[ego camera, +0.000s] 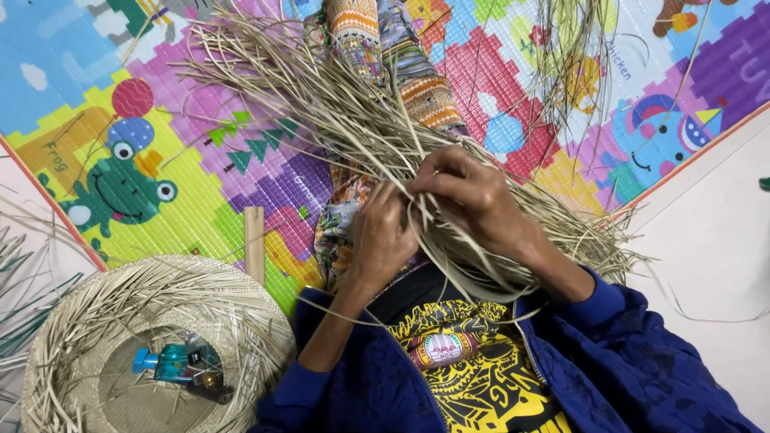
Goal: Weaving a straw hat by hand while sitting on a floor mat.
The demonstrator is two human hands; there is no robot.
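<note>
We see both hands meet over the lap, in the middle of a bundle of straw (pixel 353 120). The straw is pale tan, made of long, thin, flat strips; it fans out far and left across the mat and bunches to a frayed end at the right, near the right forearm. Some strips loop down under the hands toward the chest. The left hand (pixel 383 236) has its fingers curled together, pinching a few strips. The right hand (pixel 473 200) is bent over the bundle, its fingertips pressed onto strips just beside the left hand's fingers.

Under it all lies a bright foam mat (pixel 184 192) with a green frog, trees and patchwork colours, edged in orange; pale floor (pixel 714 265) shows at the right. Near left sits a half-woven straw hat (pixel 120 297), brim strips loose, with a small blue bottle (pixel 164 362) in its crown. A wooden stick (pixel 254 240) lies just beyond the hat.
</note>
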